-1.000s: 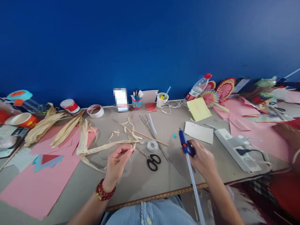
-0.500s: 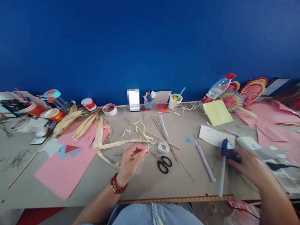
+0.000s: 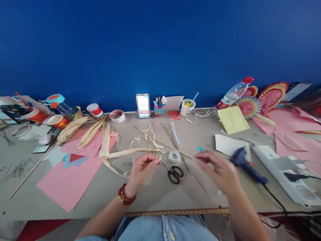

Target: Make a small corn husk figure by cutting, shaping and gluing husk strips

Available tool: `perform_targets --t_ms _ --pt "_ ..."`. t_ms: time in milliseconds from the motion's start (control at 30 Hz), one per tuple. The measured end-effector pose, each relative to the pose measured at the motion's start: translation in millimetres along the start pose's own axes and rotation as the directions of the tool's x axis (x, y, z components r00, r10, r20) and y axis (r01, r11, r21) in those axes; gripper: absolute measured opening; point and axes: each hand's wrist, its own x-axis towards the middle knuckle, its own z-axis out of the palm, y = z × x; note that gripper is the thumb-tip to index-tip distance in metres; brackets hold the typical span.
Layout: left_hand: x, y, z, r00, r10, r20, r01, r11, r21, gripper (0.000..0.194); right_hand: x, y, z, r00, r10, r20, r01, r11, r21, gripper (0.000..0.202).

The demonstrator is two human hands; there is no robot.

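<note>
My left hand (image 3: 143, 169) is closed in a pinch on a small pale scrap, which looks like corn husk and is mostly hidden by the fingertips. My right hand (image 3: 222, 170) hovers above the table with thumb and fingers apart, holding nothing that I can see. To its right lies a dark blue glue gun (image 3: 248, 164), its tip on a white card (image 3: 223, 144). Between my hands are black-handled scissors (image 3: 175, 174), a small roll of clear tape (image 3: 175, 156), a thin wooden stick (image 3: 173, 147) and several wires (image 3: 198, 182). Dried corn husk strips (image 3: 127, 153) stretch out behind my left hand.
A white power strip (image 3: 278, 167) with a plugged cord stands at the right. Pink paper (image 3: 72, 180) covers part of the left side. Along the blue wall are a pen cup (image 3: 158, 110), a tape roll (image 3: 117, 116), a leaning bottle (image 3: 233, 93) and paper fans (image 3: 272, 95).
My right hand has let go of the glue gun and moved left toward the middle. The gun now lies on the table. My left hand keeps its pinch in nearly the same spot.
</note>
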Motion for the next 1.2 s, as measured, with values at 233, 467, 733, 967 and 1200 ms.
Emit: perform_targets --t_ms 233,467,733,967,1200 --pt "0.6 1.5 -2.5 0.999 0.041 0.027 -0.042 0.998 0.047 0.016 40.9 -46.1 62.2 0.974 -0.092 0.209 0.041 0.97 0.238 0.008" --pt "1.4 3.3 -3.4 0.998 0.033 0.05 -0.037 0.996 0.083 0.016 46.1 -43.7 71.8 0.95 -0.143 0.277 0.055 0.952 0.301 0.007" --pt "1.9 4.9 -3.7 0.997 0.035 0.073 -0.042 0.994 0.101 0.017 45.7 -45.8 76.5 0.949 -0.169 0.267 0.079 0.945 0.316 0.01" --pt "1.7 3.5 -2.9 0.995 0.085 0.061 -0.09 0.992 0.087 0.016 43.3 -47.2 83.2 0.967 -0.241 0.081 0.216 0.947 0.237 0.01" --pt "2.1 8.2 -1.5 0.996 0.029 0.085 -0.041 0.99 0.135 0.02 44.2 -53.0 79.0 0.928 -0.372 0.021 0.364 0.917 0.161 0.011"
